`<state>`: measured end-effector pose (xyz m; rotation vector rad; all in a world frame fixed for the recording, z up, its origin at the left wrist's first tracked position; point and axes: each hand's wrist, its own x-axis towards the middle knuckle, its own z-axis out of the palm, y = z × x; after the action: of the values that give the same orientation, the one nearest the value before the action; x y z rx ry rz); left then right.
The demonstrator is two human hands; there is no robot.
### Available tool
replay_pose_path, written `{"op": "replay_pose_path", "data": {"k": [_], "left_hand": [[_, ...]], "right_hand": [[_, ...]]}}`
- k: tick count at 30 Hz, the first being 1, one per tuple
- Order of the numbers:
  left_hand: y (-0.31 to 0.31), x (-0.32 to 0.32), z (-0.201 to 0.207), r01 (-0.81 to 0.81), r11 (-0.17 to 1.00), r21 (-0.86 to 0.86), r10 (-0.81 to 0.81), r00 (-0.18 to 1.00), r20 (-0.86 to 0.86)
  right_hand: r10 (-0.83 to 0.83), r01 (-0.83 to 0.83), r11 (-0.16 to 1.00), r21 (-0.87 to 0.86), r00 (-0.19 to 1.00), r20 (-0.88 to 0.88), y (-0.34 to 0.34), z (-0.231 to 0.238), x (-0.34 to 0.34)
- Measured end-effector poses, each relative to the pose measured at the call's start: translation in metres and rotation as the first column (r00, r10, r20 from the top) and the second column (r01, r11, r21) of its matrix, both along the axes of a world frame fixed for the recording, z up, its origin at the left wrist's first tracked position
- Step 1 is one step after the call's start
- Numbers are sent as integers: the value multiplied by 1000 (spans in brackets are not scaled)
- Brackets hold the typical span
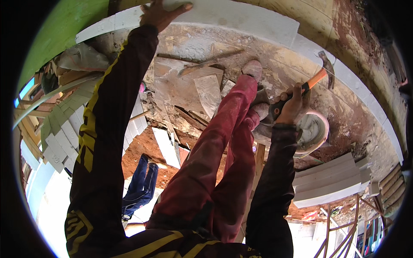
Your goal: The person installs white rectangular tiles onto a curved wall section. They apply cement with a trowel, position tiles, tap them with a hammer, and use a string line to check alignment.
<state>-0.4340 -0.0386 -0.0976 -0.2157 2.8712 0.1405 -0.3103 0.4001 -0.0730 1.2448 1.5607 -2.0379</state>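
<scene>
Left grip (161, 16) splayed on the edge of the white blocks (241, 18), right grip (294, 105) clutching a hammer (317, 78); aligning, I reckon, so tap gently.

To the left of the left hand (159, 17), a green wall (81, 21) is filling the far corner. Beyond the right hand (292, 107), a yellowish, stained surface (312, 13) is stretching away. Between the 2 hands, a rough brown floor (284, 64) is showing pale dust and grime, giving way below the left hand to reddish earth (137, 144). Farther below it, strong light is bleaching the ground (53, 210) white; well below the right hand, thin rods (356, 213) are crossing.
</scene>
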Motion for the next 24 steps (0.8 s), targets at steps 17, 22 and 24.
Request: {"op": "replay_pose_path", "data": {"k": [17,22,24], "left_hand": [[-49,7,14,-328,934,-142,325,945,-39],[-71,16,0,-269,962,-57,270,963,8],[-59,17,5,-234,970,-66,230,971,-59]], "right_hand": [[729,-736,670,98,677,99,78,138,88],[974,-792,198,577,227,-23,49,128,26],[959,-814,234,531,284,13,38,128,4]]}}
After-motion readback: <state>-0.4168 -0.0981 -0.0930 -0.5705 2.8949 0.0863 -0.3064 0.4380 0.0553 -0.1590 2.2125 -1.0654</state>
